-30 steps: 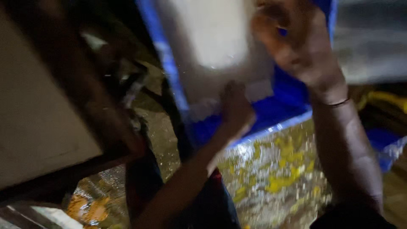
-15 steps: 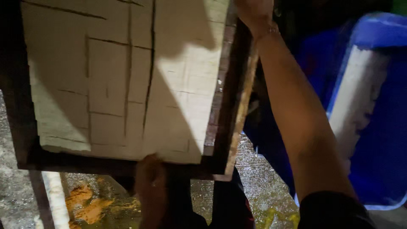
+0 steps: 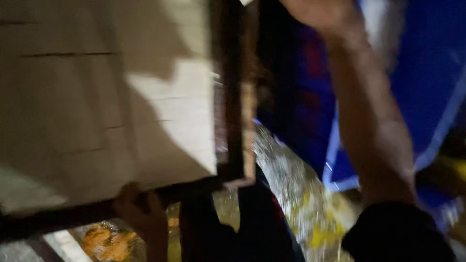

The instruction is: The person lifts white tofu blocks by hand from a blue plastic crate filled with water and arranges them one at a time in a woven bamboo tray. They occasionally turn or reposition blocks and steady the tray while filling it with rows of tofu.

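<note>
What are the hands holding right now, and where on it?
The left hand grips the dark wooden tray of scored white slab by its bottom edge; the right hand reaches near its top, contact unclear.

The slab [image 3: 97, 106] is off-white, scored with thin dark lines into rectangular blocks, and sits in a dark brown frame [image 3: 235, 97]. Right of the frame, the tub [image 3: 427, 73] is deep blue with a paler rim. Below the frame, the wet floor [image 3: 291, 194] glistens grey, flecked with yellow and orange.
</note>
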